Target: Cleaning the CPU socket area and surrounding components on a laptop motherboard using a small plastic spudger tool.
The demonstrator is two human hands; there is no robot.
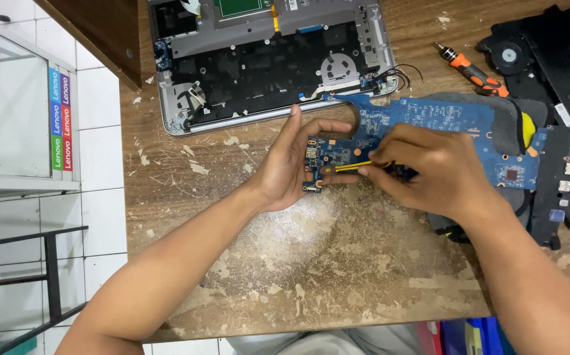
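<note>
— Where is the board?

— The blue board (429,121) lies flat on the worn table (285,263), just below the opened laptop (265,59). Its right end rests on black parts (554,79) at the table's right side.

— What is the left hand doing?

— The left hand (291,164) braces the board's left end. Its thumb stands up along the edge, and the fingers curl over the top of the board. So it is partly closed, steadying the board.

— And the right?

— The right hand (429,171) lies over the middle of the board, closed in a pinch on a thin yellow tool (351,167). The tool's tip points left, toward the left hand's fingertips, and lies on the board.

— Anything else nearby?

— An orange screwdriver (469,68) lies above the board, well apart from both hands. A black fan (510,56) sits just right of it.
</note>
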